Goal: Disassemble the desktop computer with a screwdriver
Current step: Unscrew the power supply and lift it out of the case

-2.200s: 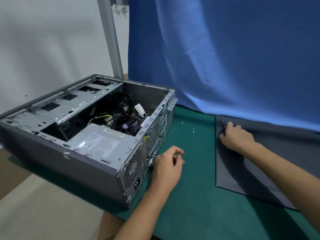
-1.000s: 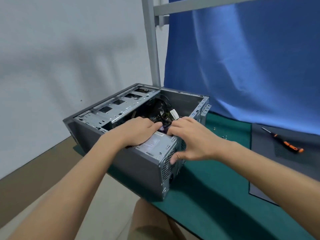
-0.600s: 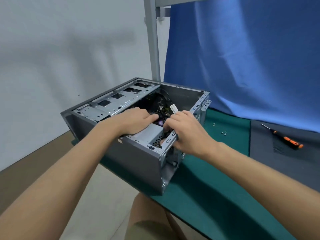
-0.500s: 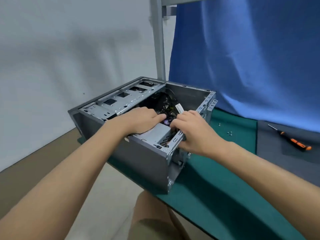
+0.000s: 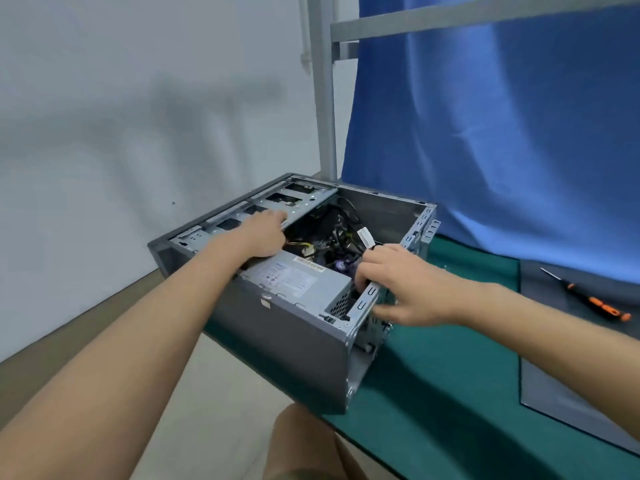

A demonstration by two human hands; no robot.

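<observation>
The open grey computer case lies on its side over the left edge of the green mat. Inside it I see the silver power supply and dark cables. My left hand rests flat on the drive cage, its fingers reaching toward the cage's edge. My right hand grips the case's rear rim, fingers curled over it and thumb on the outside. The orange-handled screwdriver lies on the grey side panel at the right, out of both hands.
A blue cloth hangs behind the table, next to a grey metal post. Small screws lie on the mat behind my right hand. A white wall is at the left, and my knee shows below the table edge.
My left hand has moved off the power supply and onto the drive cage. The power supply's label now shows. My right hand stays on the rear rim.
</observation>
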